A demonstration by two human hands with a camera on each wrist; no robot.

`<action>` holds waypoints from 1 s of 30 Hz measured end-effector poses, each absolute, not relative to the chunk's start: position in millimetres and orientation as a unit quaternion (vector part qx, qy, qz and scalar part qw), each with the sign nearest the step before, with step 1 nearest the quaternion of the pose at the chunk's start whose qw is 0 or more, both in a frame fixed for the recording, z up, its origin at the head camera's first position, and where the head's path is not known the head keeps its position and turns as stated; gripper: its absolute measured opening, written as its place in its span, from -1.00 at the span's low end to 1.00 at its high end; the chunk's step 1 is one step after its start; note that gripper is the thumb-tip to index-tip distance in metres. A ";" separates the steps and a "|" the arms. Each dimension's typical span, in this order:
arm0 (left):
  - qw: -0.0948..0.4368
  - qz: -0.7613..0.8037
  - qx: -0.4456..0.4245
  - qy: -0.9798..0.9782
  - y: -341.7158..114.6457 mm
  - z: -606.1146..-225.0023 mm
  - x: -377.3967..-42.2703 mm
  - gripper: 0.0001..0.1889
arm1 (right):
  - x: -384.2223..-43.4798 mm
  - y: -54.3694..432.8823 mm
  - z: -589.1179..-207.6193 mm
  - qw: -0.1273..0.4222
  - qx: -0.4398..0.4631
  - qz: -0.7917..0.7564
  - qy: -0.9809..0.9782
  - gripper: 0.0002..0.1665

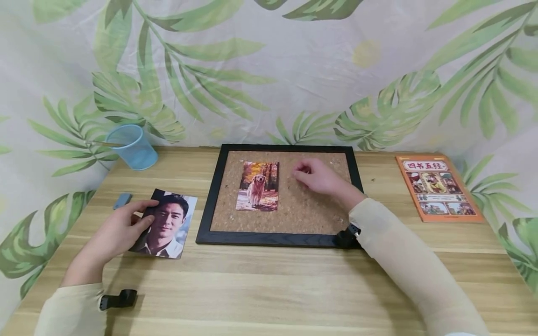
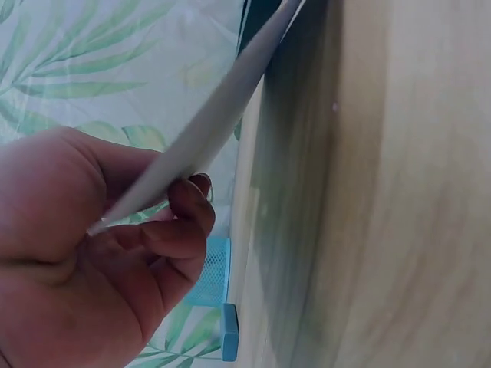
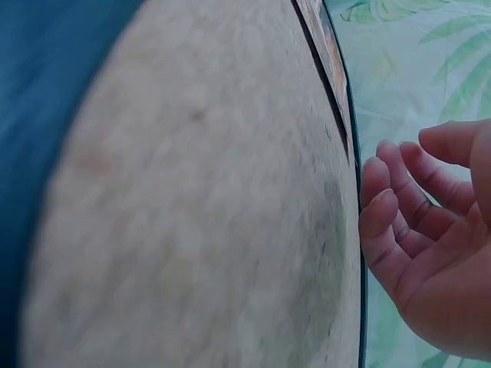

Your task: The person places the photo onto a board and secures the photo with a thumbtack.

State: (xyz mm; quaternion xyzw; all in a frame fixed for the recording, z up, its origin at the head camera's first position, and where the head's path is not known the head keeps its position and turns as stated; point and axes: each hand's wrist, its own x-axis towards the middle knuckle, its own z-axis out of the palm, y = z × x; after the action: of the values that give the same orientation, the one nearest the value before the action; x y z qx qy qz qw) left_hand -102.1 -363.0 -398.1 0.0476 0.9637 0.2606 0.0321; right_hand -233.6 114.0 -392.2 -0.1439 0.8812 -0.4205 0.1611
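Note:
My left hand [image 1: 112,233] pinches the left edge of a portrait photo [image 1: 172,219], which is tilted over the table left of the frame. In the left wrist view that photo [image 2: 207,130] is seen nearly edge-on between thumb and fingers. A black-framed cork board [image 1: 311,217] lies on the table, with a photo of a golden dog [image 1: 257,186] on its left half. Over the board's right half hovers my right hand [image 1: 317,176]. Its fingers [image 3: 376,215] are loosely bent in the right wrist view, the thumb apart from them, and nothing shows between them.
A blue mesh cup [image 1: 136,149] holding a thin stick stands at the back left. Near my left hand is a small blue-grey block [image 1: 122,200]. An orange book [image 1: 439,189] lies to the right. Behind the table hangs a leaf-print cloth [image 1: 302,70].

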 end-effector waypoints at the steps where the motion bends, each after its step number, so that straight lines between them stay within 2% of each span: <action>1: 0.033 0.264 0.047 0.963 -363.0 -397.4 -101.9 -0.60 | -231.8 117.4 -392.6 0.161 -0.144 -0.422 0.880 -0.71; 22: -0.001 0.340 0.026 0.940 -340.9 -381.1 -110.9 -0.56 | -207.4 186.1 -391.2 0.143 -0.144 -0.414 0.888 -0.74; 30: 0.022 0.383 0.062 0.921 -320.2 -380.9 -120.9 -0.51 | -202.3 218.1 -393.8 0.148 -0.099 -0.414 0.893 -0.70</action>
State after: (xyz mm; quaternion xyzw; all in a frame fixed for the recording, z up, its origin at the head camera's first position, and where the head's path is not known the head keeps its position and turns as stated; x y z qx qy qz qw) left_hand -120.9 -320.2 -380.9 0.0621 0.9214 0.3829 0.0220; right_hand -202.3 218.1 -393.8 -0.0993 0.8927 -0.4137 0.1482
